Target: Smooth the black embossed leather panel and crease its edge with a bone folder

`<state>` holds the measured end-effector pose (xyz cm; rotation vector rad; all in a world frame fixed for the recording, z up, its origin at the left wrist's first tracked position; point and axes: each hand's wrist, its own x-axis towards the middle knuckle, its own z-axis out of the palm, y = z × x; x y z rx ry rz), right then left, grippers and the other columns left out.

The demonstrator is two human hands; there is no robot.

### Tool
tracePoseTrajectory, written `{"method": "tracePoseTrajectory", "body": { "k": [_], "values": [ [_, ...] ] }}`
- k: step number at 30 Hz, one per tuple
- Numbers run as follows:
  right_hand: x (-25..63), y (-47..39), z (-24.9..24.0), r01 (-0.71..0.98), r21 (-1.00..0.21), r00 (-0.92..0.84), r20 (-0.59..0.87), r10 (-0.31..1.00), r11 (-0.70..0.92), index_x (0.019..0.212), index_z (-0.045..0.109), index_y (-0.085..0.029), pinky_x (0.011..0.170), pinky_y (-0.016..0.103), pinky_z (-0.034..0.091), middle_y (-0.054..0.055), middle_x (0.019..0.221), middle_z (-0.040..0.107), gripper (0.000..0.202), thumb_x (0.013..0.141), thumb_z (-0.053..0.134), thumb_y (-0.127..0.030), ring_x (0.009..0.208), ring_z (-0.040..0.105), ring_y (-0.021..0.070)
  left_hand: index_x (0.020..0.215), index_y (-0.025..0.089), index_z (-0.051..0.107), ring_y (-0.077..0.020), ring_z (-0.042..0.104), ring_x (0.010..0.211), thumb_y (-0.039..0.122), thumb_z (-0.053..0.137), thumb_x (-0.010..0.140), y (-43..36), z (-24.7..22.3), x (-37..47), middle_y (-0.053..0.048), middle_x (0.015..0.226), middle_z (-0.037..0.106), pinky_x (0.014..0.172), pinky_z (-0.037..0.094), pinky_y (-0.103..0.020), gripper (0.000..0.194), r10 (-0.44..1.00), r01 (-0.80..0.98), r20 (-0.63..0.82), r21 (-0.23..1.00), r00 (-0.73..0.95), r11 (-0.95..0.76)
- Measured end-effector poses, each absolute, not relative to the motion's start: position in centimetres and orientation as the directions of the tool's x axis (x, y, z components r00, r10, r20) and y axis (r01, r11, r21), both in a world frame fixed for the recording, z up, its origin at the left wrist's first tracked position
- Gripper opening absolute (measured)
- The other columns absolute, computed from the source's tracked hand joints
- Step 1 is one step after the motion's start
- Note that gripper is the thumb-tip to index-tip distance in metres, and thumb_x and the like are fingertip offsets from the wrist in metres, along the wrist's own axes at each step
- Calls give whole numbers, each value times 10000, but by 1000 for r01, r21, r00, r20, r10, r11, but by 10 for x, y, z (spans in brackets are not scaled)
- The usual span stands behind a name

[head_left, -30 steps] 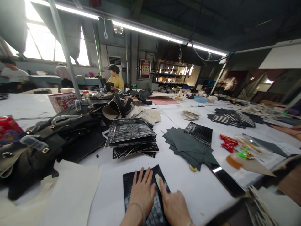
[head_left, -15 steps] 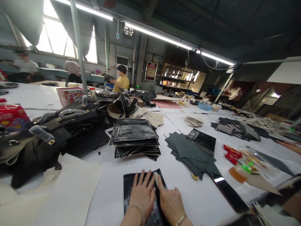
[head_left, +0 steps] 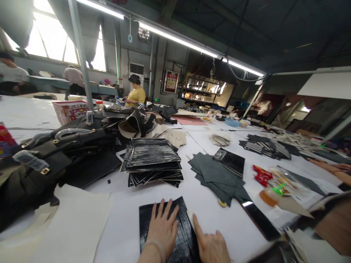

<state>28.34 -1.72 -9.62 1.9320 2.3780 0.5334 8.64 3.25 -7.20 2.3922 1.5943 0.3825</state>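
head view: black leather panel (head_left: 179, 237) lies under left hand (head_left: 162, 231).

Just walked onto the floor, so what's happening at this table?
A person presses a black crocodile-textured panel flat on the white table. The left hand lies spread on it; the right hand holds a pale tool at its edge. A stack of similar panels sits behind.

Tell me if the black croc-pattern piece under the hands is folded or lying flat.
Flat: the black piece lies spread on the table, with the left hand pressed on it.
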Motion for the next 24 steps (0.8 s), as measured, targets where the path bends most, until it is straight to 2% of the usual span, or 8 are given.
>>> {"method": "tracePoseTrajectory", "body": {
  "k": [4,7,9,12,15,18,21,24],
  "values": [
    [293,32,-63,975,190,-141,150,979,112,1337,336,-211,682,365,416,57,595,651,605,769,382,-7,582,620,211,1313,371,292,-308,224,1302,427,345,854,27,-59,81,14,1425,277,1022,246,-569,465,941,929,-3,157,340,-335],
    [313,45,-45,993,121,-9,191,981,-15,1308,397,-213,578,337,422,95,613,657,450,873,317,-131,586,630,248,1304,198,365,-393,404,1176,304,419,823,25,-39,60,-155,1366,365,857,408,-574,495,965,964,-39,63,260,-257],
    [326,39,-36,995,28,84,213,973,-92,1297,418,-220,547,316,427,96,648,669,408,925,253,-241,599,636,245,1167,66,523,-386,562,973,211,415,810,26,-23,42,-251,1135,560,722,480,-520,400,974,977,-75,16,213,-212],
    [334,15,-29,982,-133,157,212,965,-131,1271,451,-256,550,240,437,38,702,686,410,947,217,-345,641,644,177,816,61,681,-340,632,746,145,371,810,28,0,26,-200,736,667,645,497,-483,321,973,979,-108,-10,202,-204],
    [322,-11,-32,935,-344,150,171,974,-84,1271,452,-263,525,197,433,-11,644,676,414,940,239,-393,604,635,147,1109,171,577,-298,525,1077,252,360,861,22,2,38,-126,1107,615,899,417,-496,339,950,951,-36,11,309,-309],
    [298,-27,-45,891,-455,71,162,984,11,1293,425,-258,556,214,456,7,692,693,416,939,237,-367,612,644,165,1342,342,216,-196,224,1312,476,368,865,11,-20,65,52,1426,270,1090,231,-411,518,826,813,-5,178,564,-555],
    [274,-36,-63,934,-356,35,168,985,28,1317,389,-261,564,238,479,18,651,689,418,936,226,-319,596,649,188,1351,358,108,-214,142,1332,545,272,871,5,-43,85,80,1444,143,1105,189,-469,540,734,691,-28,363,678,-625],
    [259,-47,-81,974,-207,131,184,974,-92,1327,366,-267,518,266,490,14,546,657,427,935,198,-279,500,627,201,1352,328,131,-250,124,1332,523,266,875,4,-52,95,49,1443,134,1098,158,-533,533,764,726,-86,393,640,-564]
  ]
}}
